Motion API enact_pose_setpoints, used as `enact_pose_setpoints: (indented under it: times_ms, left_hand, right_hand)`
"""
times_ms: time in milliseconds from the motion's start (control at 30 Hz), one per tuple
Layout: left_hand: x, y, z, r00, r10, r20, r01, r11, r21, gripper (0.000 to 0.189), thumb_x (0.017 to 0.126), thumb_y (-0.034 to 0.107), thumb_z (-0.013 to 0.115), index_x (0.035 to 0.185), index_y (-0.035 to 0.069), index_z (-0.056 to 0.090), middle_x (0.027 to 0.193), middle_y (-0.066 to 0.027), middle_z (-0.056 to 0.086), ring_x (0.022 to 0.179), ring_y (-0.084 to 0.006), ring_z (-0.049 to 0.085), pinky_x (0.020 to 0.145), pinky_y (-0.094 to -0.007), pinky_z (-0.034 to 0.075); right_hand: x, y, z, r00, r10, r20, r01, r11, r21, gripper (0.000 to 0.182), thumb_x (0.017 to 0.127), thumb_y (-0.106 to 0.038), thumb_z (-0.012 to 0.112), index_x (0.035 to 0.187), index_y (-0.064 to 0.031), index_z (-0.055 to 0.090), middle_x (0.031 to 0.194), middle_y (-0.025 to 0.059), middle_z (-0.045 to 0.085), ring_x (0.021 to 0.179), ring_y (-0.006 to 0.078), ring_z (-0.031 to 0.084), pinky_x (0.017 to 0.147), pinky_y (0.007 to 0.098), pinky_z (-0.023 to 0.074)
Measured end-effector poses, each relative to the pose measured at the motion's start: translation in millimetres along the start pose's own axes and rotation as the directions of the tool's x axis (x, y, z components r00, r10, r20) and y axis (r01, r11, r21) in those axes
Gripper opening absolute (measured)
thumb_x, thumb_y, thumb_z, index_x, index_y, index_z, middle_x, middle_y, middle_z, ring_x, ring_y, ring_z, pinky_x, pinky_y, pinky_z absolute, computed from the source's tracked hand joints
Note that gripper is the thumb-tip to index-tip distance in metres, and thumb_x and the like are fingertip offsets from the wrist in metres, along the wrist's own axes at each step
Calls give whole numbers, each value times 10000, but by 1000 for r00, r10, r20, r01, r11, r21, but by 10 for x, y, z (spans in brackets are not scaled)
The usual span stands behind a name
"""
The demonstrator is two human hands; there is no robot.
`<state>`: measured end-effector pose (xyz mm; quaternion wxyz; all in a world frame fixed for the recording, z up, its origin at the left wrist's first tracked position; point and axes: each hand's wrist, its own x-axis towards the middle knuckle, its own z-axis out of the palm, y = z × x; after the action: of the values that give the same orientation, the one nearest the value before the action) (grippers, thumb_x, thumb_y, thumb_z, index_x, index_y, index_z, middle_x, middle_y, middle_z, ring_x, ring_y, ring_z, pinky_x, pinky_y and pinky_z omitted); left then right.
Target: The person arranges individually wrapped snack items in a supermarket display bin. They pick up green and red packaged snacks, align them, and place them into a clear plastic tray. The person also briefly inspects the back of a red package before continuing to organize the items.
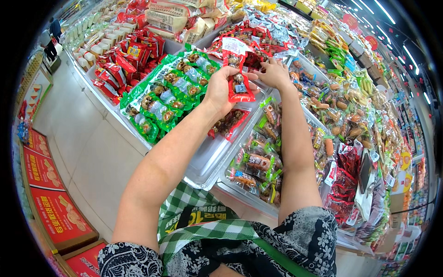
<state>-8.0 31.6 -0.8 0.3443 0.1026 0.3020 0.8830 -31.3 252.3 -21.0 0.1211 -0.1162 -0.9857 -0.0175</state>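
My left hand (223, 86) holds a red-edged vacuum snack pack (238, 74) with round brown pieces inside, upright over a clear plastic tray (211, 164). Close by on the right, my right hand (273, 72) reaches to a heap of similar red packs (258, 43), fingers bent; whether it grips one cannot be told. More red packs (230, 123) lie in the tray below my left hand. Rows of green-edged packs (166, 93) with brown pieces lie to the left.
Sausage packs (258, 161) fill a tray below my right forearm. Red packets (121, 65) and pale wrapped packages (169, 17) lie at the upper left. Dark red packs (342, 183) are on the right. Red printed boxes (59, 214) line the floor's left side. Two people stand far off.
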Motion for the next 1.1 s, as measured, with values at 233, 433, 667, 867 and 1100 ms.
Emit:
enact_pose_setpoints:
  times_ms: [233, 433, 667, 867, 1100]
  left_hand:
    - [77, -10, -77, 997, 65, -35, -63, 997, 48, 328, 918, 201, 352, 1070, -58, 484, 964, -204, 623, 745, -255, 634, 768, -458, 534]
    - [96, -1, -63, 992, 125, -16, -125, 992, 31, 365, 977, 346, 342, 1076, 39, 514, 872, -136, 609, 706, -230, 592, 717, -420, 517]
    - [-1, 79, 16, 977, 64, 204, -40, 992, -121, 441, 979, 398, 344, 978, 7, 548, 770, -116, 596, 667, -228, 569, 676, -384, 481]
    - [-156, 70, 173, 950, 28, 310, 15, 991, -133, 513, 977, 469, 315, 1001, 10, 544, 783, -129, 596, 672, -240, 572, 678, -400, 478]
    - [-194, 71, 217, 945, 32, 326, 15, 990, -143, 499, 977, 484, 304, 1086, 46, 518, 763, -120, 581, 652, -228, 551, 663, -400, 475]
  right_hand:
    - [-24, 134, -117, 922, 348, -167, 127, 136, 983, 301, 793, -129, 693, 1064, 0, 667, 999, 108, 675, 912, 203, 643, 800, 301, 503]
    - [-118, 24, -308, 990, 118, -78, 115, -345, 932, 170, 794, 49, 633, 958, 16, 663, 905, 101, 679, 837, 161, 649, 775, 274, 517]
    - [-153, -63, -304, 991, 6, -132, 127, -314, 941, 123, 792, 36, 646, 907, -3, 668, 873, 56, 669, 826, 126, 623, 737, 235, 491]
    - [-132, -35, -209, 999, 11, -44, 46, -239, 970, 111, 802, 11, 641, 903, -23, 672, 869, 48, 675, 796, 97, 618, 677, 214, 480]
    - [-146, -73, -171, 998, -21, -51, 46, -206, 977, 116, 801, 20, 627, 899, -29, 668, 877, 57, 675, 801, 108, 623, 704, 226, 485]
